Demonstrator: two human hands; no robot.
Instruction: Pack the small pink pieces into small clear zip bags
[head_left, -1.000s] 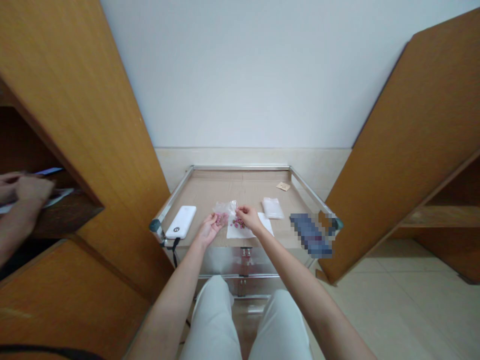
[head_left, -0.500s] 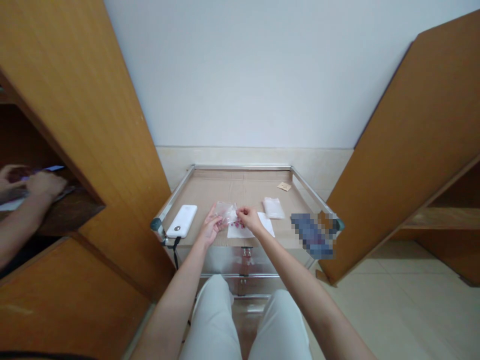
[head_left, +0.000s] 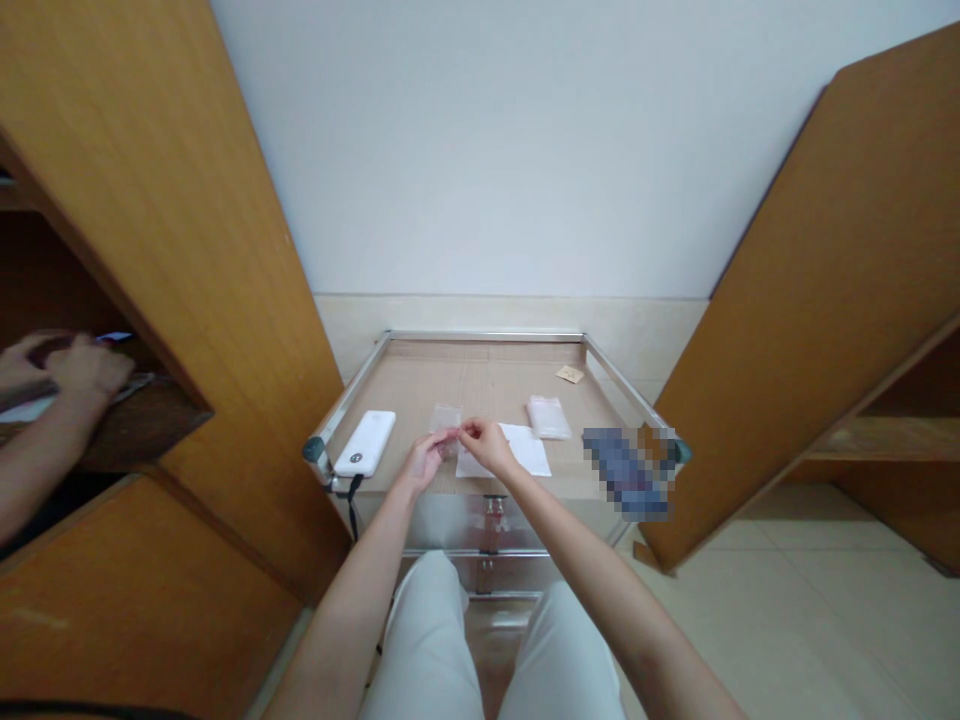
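Observation:
My left hand (head_left: 425, 460) is closed on a small clear plastic bag (head_left: 448, 416), which sticks up beyond the fingers over the tray table. Fingers pinched together, my right hand (head_left: 486, 444) meets the left fingertips at the near part of the bag. Whatever the right fingers hold is hidden or too small to name. A white sheet of paper (head_left: 529, 458) lies under and to the right of my right hand, which covers part of it.
To the left lies a white power bank (head_left: 366, 443) with a dark strap. A stack of clear bags (head_left: 549, 417), a small tan packet (head_left: 570, 374) and a pixelated dark item (head_left: 630, 475) are to the right. A metal rim (head_left: 487, 336) borders the table. Another person's hands (head_left: 86, 365) work far left.
My right hand has moved slightly left, up against the left fingertips. The bag has turned more upright and narrower in view. Small reddish pieces seen on the paper earlier are out of sight.

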